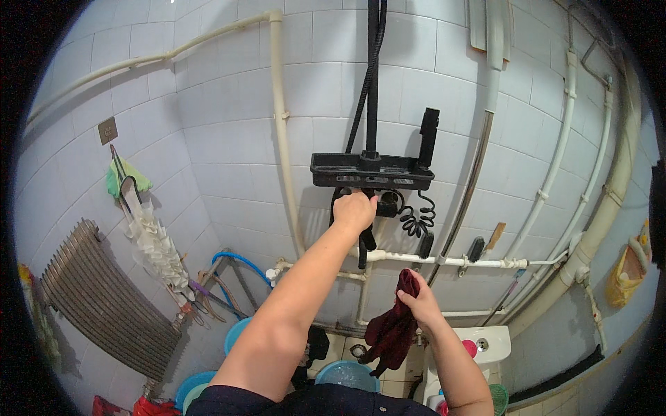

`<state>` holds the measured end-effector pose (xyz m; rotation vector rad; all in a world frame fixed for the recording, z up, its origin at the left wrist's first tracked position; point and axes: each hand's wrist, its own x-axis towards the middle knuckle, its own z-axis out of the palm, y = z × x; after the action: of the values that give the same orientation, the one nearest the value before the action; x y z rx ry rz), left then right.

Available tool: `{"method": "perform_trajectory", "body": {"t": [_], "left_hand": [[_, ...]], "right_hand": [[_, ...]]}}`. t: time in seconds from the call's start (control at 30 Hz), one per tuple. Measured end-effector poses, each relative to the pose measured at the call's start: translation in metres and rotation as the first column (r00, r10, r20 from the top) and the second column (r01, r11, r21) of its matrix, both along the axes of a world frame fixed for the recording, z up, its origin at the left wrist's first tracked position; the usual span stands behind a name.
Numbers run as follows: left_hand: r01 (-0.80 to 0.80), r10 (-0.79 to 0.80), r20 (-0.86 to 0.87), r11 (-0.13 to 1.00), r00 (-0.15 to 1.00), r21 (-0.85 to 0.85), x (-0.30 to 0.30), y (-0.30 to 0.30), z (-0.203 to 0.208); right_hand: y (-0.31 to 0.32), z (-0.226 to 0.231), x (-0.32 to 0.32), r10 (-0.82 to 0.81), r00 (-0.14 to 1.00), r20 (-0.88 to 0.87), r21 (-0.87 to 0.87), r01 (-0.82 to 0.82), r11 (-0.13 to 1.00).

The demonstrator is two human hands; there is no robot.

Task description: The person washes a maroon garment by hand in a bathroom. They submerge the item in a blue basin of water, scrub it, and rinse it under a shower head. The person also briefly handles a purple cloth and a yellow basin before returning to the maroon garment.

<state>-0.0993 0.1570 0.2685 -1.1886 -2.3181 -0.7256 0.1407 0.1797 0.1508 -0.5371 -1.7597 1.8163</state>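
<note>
With right hand (422,305), gripping dark red cloth (388,331) at five o'clock; with left hand (354,211), closed on black shower fitting (387,204) at centre, below black shelf's (340,170) edge. On wall plate (107,130) at ten, marks too small to read. Between hands, open room before white pipe (400,257).

Head-cam view, L of a worn pair, wide fisheye w/ dark rounded rim. Looks fwd & down over the wearer's arms (295,298), fairly near L hand (354,211) and R hand (420,304); tiled wall (229,125) ahead, floor (336,344) at btm, tile lines bending twd rim.
</note>
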Motion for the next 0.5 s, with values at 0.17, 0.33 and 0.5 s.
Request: {"method": "perform_trajectory", "body": {"t": [0.17,0.33,0.5], "left_hand": [[-0.005,0.004,-0.028,0.999,1.0,-0.047,0.004,-0.001,0.005],[-0.002,-0.001,-0.057,0.998,0.998,-0.066,0.003,-0.001,0.004],[-0.004,-0.001,-0.081,0.998,0.997,-0.065,0.001,0.0,0.002]], "right_hand": [[0.002,-0.005,0.001,-0.006,1.0,0.001,0.01,0.006,1.0],[0.003,-0.008,0.0,0.005,1.0,0.022,-0.007,-0.005,1.0],[0.008,-0.014,-0.003,0.022,1.0,-0.004,0.016,-0.022,1.0]]}}
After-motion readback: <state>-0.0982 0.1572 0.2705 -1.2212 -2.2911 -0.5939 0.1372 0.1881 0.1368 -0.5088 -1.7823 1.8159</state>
